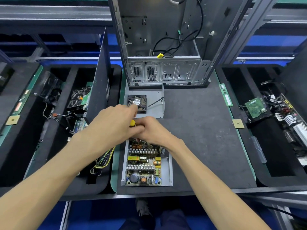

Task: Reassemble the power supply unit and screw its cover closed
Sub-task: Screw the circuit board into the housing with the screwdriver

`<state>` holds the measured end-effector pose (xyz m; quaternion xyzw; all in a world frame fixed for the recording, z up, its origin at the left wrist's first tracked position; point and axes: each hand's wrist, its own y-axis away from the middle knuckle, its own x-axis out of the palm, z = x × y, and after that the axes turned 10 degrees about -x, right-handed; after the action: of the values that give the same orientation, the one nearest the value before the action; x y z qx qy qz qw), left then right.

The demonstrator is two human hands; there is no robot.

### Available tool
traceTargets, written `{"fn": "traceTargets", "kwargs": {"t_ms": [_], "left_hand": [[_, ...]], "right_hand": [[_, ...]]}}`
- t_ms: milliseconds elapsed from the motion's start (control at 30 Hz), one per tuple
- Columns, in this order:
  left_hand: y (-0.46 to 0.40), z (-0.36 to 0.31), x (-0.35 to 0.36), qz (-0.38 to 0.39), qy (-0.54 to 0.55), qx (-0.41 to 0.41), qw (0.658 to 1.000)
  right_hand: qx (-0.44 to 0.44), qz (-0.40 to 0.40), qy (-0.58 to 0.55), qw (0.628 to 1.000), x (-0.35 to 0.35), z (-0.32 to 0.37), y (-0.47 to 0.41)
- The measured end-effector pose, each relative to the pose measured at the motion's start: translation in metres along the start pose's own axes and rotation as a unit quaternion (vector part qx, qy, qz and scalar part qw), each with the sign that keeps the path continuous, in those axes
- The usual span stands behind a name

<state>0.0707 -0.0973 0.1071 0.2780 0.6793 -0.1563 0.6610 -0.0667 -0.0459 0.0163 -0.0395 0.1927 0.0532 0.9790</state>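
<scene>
PSU base (170, 170) sits open near front-centre of the dark tabletop (207, 138), circuit board (143, 165) exposed w/ heatsinks, copper coils, yellow parts. Its far end is hidden under both hands. Right hand (152, 130) has its grip clenched round a screwdriver (132, 123) w/ yellow handle, only the handle top shows, shaft & tip hidden, so can't tell what the tip touches. Left hand (114, 120) lies across just beside the right, fingers reaching toward the handle & over the fan edge; can't tell whether its grip is grasping anything. PSU cover (157, 103) lies flat just beyond the hands, inner side up, black fan (137, 102) mounted on it w/ a thin black lead. Behind that an open PC case (166, 72) stands upright, black cables & a yellow connector (160, 55) inside. Yellow/black wire bundle (103, 161) hangs off the PSU's left. Foam trays L & R hold boards and drives; RAM stick (225, 95) on the right green edge
</scene>
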Motion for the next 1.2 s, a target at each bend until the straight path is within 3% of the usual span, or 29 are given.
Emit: {"fn": "traceTargets", "kwargs": {"t_ms": [67, 167, 333, 467, 633, 900, 1200], "left_hand": [[-0.002, 0.004, -0.001, 0.0, 0.012, -0.02, 1.0], [-0.005, 0.007, -0.005, 0.067, 0.044, 0.042, 0.996], [-0.004, 0.005, -0.001, 0.008, 0.015, -0.028, 0.999], [-0.006, 0.008, -0.002, 0.074, 0.025, 0.039, 0.996], [-0.005, 0.007, 0.005, 0.031, 0.012, -0.013, 0.999], [-0.006, 0.004, 0.002, 0.057, -0.043, 0.065, 0.995], [-0.005, 0.015, 0.005, 0.035, 0.027, 0.065, 0.997]], "right_hand": [[0.001, -0.004, -0.009, 1.0, 0.0, 0.002, 0.0], [0.019, -0.01, -0.001, 1.0, -0.002, 0.001, 0.0], [0.006, -0.008, -0.018, 1.0, -0.002, 0.008, 0.002], [0.027, 0.002, -0.014, 1.0, -0.001, 0.008, 0.004], [0.025, 0.007, -0.028, 0.999, -0.005, 0.008, 0.003], [0.03, 0.004, -0.052, 0.998, 0.001, 0.005, 0.008], [0.019, -0.032, -0.024, 0.999, 0.01, 0.004, 0.011]]}}
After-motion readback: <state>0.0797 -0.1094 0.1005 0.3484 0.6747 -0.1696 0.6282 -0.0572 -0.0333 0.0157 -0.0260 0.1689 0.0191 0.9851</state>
